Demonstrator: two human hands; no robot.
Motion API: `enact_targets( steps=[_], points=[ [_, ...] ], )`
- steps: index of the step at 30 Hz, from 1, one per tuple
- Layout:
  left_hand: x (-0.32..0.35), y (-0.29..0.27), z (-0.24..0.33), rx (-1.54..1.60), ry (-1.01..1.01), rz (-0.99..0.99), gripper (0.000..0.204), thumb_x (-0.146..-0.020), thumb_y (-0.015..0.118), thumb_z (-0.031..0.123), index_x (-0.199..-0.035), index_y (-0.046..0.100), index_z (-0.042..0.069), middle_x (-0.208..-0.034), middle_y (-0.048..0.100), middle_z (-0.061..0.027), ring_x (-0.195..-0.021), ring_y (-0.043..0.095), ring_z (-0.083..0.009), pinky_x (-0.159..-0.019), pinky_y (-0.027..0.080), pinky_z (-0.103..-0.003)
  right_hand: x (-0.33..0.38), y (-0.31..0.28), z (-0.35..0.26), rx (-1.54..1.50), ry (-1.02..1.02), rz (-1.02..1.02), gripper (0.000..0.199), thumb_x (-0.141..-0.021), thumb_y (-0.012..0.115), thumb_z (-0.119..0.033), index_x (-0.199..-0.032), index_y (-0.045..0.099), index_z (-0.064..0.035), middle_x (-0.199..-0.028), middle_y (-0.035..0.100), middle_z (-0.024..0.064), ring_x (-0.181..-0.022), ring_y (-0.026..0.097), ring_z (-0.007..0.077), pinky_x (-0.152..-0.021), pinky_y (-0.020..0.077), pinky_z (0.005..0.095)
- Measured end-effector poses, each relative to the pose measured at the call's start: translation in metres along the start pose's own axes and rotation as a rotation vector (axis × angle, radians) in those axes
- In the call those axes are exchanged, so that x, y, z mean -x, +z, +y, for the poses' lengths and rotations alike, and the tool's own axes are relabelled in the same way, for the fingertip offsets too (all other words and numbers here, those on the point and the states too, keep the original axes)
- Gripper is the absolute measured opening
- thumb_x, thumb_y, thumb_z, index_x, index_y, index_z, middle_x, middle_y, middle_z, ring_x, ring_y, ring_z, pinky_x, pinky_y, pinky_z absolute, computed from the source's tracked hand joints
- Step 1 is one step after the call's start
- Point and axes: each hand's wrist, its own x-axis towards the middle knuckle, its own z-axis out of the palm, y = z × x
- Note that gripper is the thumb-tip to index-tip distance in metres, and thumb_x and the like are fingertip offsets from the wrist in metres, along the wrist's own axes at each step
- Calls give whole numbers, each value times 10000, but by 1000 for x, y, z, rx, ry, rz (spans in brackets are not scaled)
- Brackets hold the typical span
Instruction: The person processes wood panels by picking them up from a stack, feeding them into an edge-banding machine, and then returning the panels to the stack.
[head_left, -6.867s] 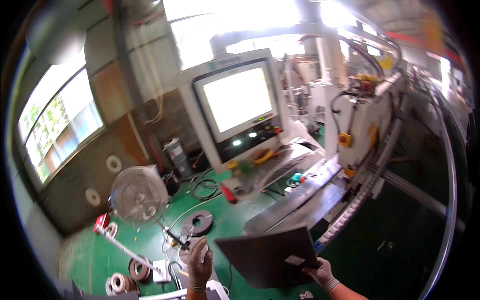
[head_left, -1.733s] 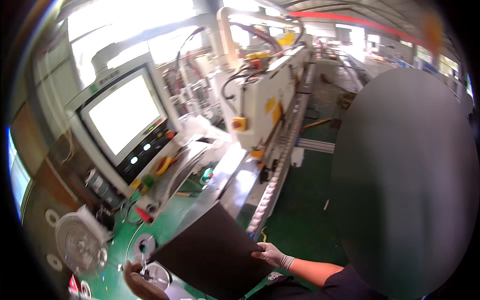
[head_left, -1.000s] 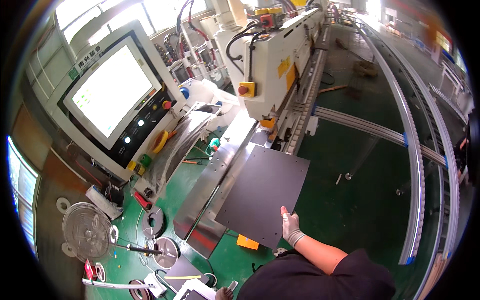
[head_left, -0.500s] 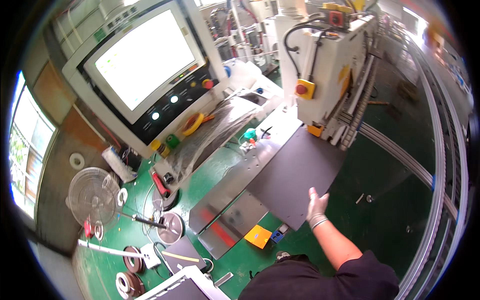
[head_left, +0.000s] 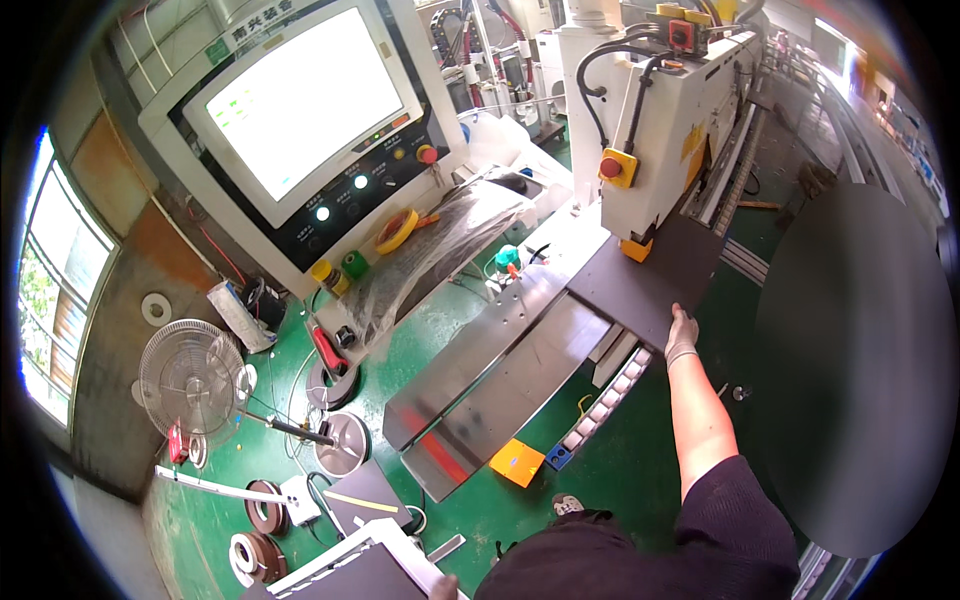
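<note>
A flat dark grey panel (head_left: 650, 275) lies partly on the metal machine bed (head_left: 520, 370), its far end under the white machine head (head_left: 645, 150). My right hand (head_left: 682, 332), in a pale glove, grips the panel's near right corner, with the arm stretched forward. Just a small part of my left hand (head_left: 444, 588) shows at the lower edge, beside a white-edged stand (head_left: 405, 550) bearing another dark panel (head_left: 365, 578); its fingers are mostly cut off. A rail of white rollers (head_left: 605, 405) runs beside the bed.
At the left stand a control screen (head_left: 305, 105) and a floor fan (head_left: 190, 380). Brown edging rolls (head_left: 265, 510) and an orange box-shaped part (head_left: 517, 463) sit low down. A yellow tape roll (head_left: 397, 231) rests under the screen. A large blurred dark rounded shape (head_left: 855, 370) covers the right.
The panel has slid forward and right toward the machine head, with my right hand following, uncovering the bed and rollers. The left hand and the dark rounded shape have come into view.
</note>
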Motion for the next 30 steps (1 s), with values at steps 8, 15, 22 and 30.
enact_targets(
  steps=[8,15,22,30],
  points=[
    [32,-10,82,228,221,95,372,-950,554,295,-1160,639,0,-1110,671,-213,-1063,640,-346,-927,484,-393,169,14,28,395,-314,-88,523,-737,773,-158,-1151,519,36,-1155,613,231,-1043,605,351,-941,466,418],
    [88,30,-83,310,-182,272,386,-929,485,343,-1034,676,25,-1063,675,-219,-1019,626,-397,-905,496,-415,158,-31,96,58,-368,-409,199,-787,757,-100,-697,586,-57,-673,527,-2,-566,430,142,-529,411,341],
    [182,5,-269,1865,-185,1003,255,-970,485,283,-781,593,148,-702,576,23,-570,558,-127,-455,403,-254,215,-23,83,164,-6,-386,154,-861,700,-234,-901,634,-102,-785,606,64,-622,561,218,-528,436,350],
    [188,-152,-300,2061,-242,1227,680,-965,514,544,-1460,374,99,-1426,495,-98,-1299,485,-273,-1017,432,-380,270,-66,138,542,292,-766,264,-910,630,-302,-1063,669,-90,-948,664,131,-848,615,280,-750,490,391]
  ],
)
